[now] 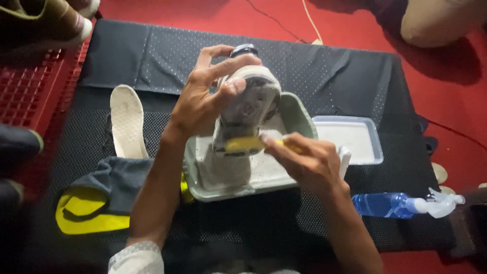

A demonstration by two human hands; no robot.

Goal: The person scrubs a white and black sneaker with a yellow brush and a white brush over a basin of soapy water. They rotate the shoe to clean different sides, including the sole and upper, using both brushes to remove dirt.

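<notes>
Left hand (200, 104) grips white shoe (247, 109), sole up, above grey-green tray (299, 114); right hand (309, 162) closed on yellow brush (243, 144), seemingly touching sole; insole (127, 122) left; blue spray bottle (390, 204) right.

It looked like a shoe-cleaning spot set up on the floor of a home or small shop. A dark mat (355, 76) lay over red carpet (446, 81), with a wash tray (299, 114), a blue spray bottle (385, 204), a loose insole (127, 122) and a red crate (30, 91) holding shoes (45, 20) beside it.
</notes>
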